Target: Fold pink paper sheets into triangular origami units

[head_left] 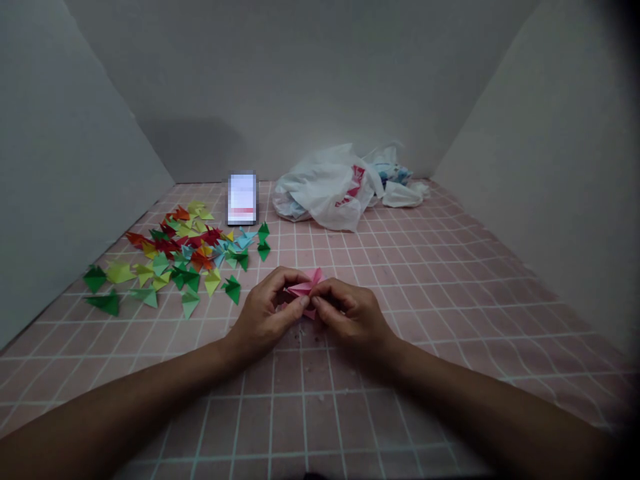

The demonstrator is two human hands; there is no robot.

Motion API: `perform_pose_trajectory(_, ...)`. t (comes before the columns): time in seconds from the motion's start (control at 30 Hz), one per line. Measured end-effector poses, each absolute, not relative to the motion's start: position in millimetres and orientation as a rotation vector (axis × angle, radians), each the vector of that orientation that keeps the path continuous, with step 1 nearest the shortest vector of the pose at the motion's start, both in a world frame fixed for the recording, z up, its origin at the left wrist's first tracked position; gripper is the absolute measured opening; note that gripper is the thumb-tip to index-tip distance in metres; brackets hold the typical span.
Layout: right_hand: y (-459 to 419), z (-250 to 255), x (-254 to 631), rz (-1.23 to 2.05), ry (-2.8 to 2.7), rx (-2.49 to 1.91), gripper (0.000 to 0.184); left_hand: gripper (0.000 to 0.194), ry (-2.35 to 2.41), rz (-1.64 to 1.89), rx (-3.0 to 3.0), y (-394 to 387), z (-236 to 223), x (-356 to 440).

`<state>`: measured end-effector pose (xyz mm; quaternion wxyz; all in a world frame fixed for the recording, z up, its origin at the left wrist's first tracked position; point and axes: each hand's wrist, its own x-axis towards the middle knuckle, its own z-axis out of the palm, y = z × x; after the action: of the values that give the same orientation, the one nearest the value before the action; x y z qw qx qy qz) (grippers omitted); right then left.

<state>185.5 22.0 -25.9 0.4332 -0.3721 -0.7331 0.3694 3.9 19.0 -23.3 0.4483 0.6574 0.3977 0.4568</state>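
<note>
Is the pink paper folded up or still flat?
Folded: the pink paper shows creased points sticking out between the left hand and right hand.

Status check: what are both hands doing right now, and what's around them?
Left hand and right hand both pinch pink folded paper. Folded paper pieces piled to the left, apart. Phone and plastic bag behind.

The single view comes from a camera on the person's head, looking forward and down along both forearms onto the pink gridded tabletop [450, 280]. It sits close above the near edge, so the arms fill the bottom of the picture. It faces the far grey wall [300, 80], with side panels closing in left and right.
</note>
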Motion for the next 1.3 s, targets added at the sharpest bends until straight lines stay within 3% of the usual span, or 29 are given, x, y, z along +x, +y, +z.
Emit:
perform_pose_trajectory(0.2, 22.4, -24.3, 186.4, 1.132, -1.649, -0.989, 0.010, 0.016, 0.989, 1.168, 1.341, 20.5, -20.4, 4.8)
perform_pose_trajectory(0.4, 28.1, -27.0, 182.9, 1.403, -1.378, -0.877, 0.011, 0.026, 0.851, 1.118, 0.945, 23.9, -21.6, 8.3)
perform_pose_trajectory(0.9, 29.5, -29.0, 182.9, 1.628, -1.358, -0.778, 0.021, 0.028, 0.779, 1.125, 1.103, 28.8, -28.4, 4.8)
perform_pose_trajectory(1.3, 25.8, -30.1, 181.9, 1.544, -1.447, -0.694, 0.009, 0.028, 0.939, 1.229, 1.599, 21.9, -16.2, 5.1)
